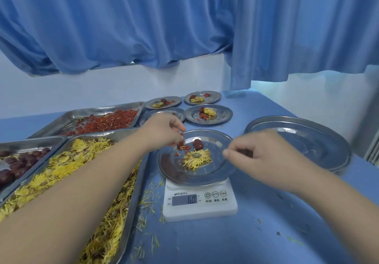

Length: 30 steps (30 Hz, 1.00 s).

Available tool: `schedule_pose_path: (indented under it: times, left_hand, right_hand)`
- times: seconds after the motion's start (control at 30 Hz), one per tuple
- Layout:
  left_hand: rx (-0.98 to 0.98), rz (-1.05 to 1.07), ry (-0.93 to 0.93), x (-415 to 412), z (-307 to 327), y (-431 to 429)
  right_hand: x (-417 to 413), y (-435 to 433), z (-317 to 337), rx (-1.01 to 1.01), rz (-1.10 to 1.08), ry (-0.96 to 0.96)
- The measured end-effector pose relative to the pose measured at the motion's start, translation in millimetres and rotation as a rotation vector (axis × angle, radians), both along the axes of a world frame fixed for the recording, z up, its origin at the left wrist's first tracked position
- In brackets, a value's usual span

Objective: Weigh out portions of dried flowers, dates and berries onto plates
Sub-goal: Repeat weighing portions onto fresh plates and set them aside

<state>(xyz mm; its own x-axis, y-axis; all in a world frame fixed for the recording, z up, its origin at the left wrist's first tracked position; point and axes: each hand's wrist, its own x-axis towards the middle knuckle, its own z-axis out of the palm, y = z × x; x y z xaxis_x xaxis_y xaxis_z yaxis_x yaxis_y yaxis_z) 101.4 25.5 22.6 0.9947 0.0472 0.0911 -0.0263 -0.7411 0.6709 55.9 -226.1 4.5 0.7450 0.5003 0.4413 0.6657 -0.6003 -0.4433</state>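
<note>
A steel plate [213, 173] rests on a white digital scale [200, 200] whose display reads 6.0. On it lie a yellow dried flower [196, 158], a dark red date [198, 144] and a few red berries [183, 146]. My left hand [164, 131] hovers over the plate's left rim, fingers pinched on red berries right above the berry pile. My right hand [260, 153] is at the plate's right rim, thumb and forefinger pinched together; what they hold, if anything, I cannot tell.
Three trays sit on the left: red berries [106, 121], yellow flowers [67, 161], dates [18, 161]. Several filled small plates [209, 113] stand behind the scale. A stack of empty plates [297, 140] is at the right. Loose petals litter the blue table [205, 243].
</note>
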Motion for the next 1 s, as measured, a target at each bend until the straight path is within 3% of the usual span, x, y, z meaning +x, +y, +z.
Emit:
schedule_pose_path:
  times: [0.23,0.43,0.67,0.73,0.87,1.0]
  left_hand:
    - [-0.130,0.076,-0.017,-6.2,-11.1,-1.1]
    - [-0.158,0.097,-0.046,-9.1,-20.5,-1.5]
    - [-0.259,0.089,-0.059,-18.7,-18.0,0.3]
    - [-0.352,0.112,-0.057,-22.5,-15.0,1.7]
    - [-0.743,0.182,-0.029,-34.6,-8.9,1.4]
    - [-0.855,0.245,-0.110,-47.3,-17.1,-5.1]
  right_hand:
    - [-0.4,-12.8,-23.7,0.136,-0.039,0.043]
    - [0.2,-9.0,-30.1,0.004,-0.034,-0.015]
    - [0.6,-10.7,-30.3,0.028,-0.044,-0.047]
    - [0.3,-11.1,-30.3,0.031,-0.048,-0.052]
    - [0.4,-10.6,-31.8,0.027,-0.061,-0.050]
    - [1.6,-9.5,-35.7,0.053,-0.104,-0.017]
